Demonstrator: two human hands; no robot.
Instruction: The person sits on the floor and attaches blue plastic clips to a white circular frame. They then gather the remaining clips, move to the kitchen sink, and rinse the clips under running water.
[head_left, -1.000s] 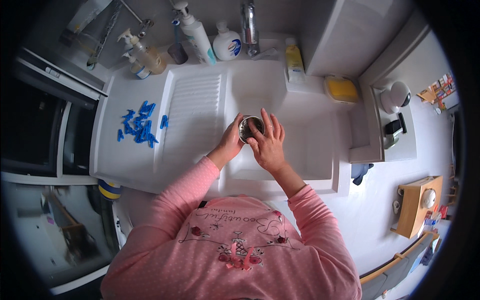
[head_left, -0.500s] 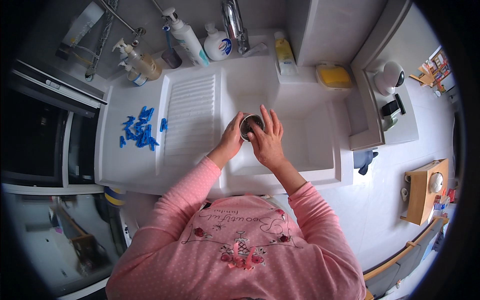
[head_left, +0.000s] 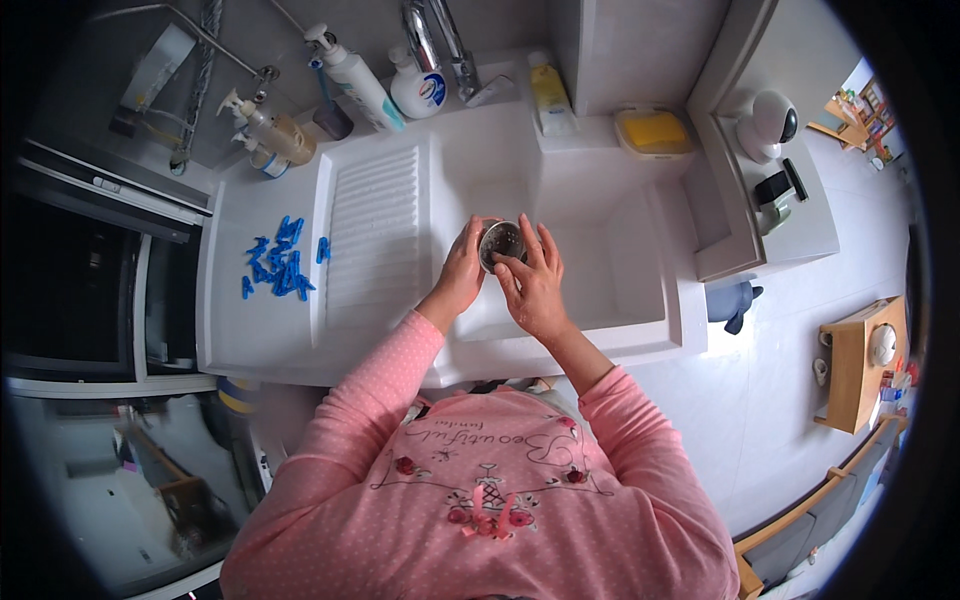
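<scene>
Over the white sink basin (head_left: 640,240), I hold a small round metal strainer (head_left: 501,240), its dark hollow facing up with light specks inside. My left hand (head_left: 462,268) is closed around its left side. At the right and near rim is my right hand (head_left: 537,290), its fingers along the outer side and a digit curled over the near edge into the hollow. The strainer's underside is hidden. Both hands look wet.
Left of the ribbed washboard (head_left: 373,230) lies a pile of blue clothes pegs (head_left: 280,262). Behind the basin stand a chrome faucet (head_left: 420,35), pump bottles (head_left: 355,78) and a yellow tube (head_left: 550,95). A yellow soap box (head_left: 655,132) and a white camera (head_left: 767,125) are at the right.
A right-hand finger that reached deep into the strainer has drawn back toward the near rim, showing more of the hollow. My view has shifted slightly.
</scene>
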